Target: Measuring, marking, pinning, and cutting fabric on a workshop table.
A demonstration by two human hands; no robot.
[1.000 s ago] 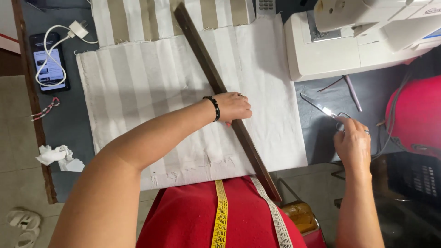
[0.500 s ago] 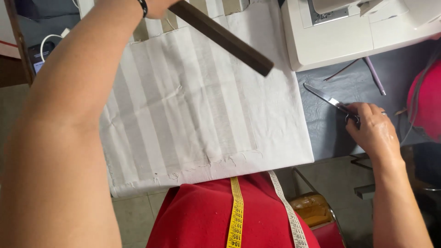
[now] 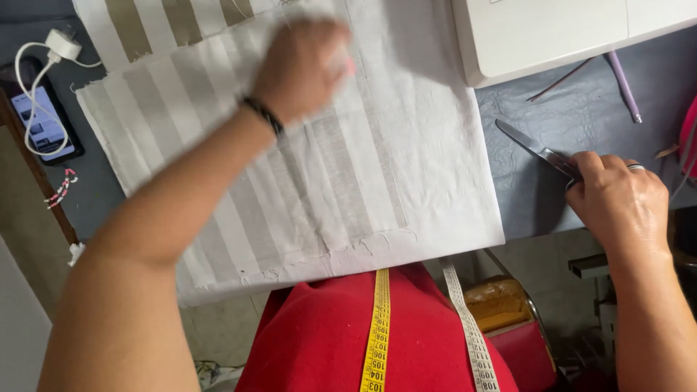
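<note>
Head view, looking down on a grey worktop (image 3: 552, 196). Lying across it, a pale striped fabric (image 3: 348, 181), its frayed near edge hanging over the near side. Resting on the far part of the fabric, the left hand (image 3: 301, 65), blurred, fingers curled; not possible to tell whether gripping anything. Lying right of the fabric, just beside its right edge, metal scissors (image 3: 534, 149), blades pointing far-left. Closing around the handle end of the scissors, the right hand (image 3: 621, 199), with a ring on one finger. Standing at the far right, a white sewing machine (image 3: 552, 33). Lying at the far left, a phone (image 3: 43, 123) with a white charger cable (image 3: 33, 65). Hanging over a red garment (image 3: 327, 334) at the near edge, a yellow measuring tape (image 3: 377, 327).
</note>
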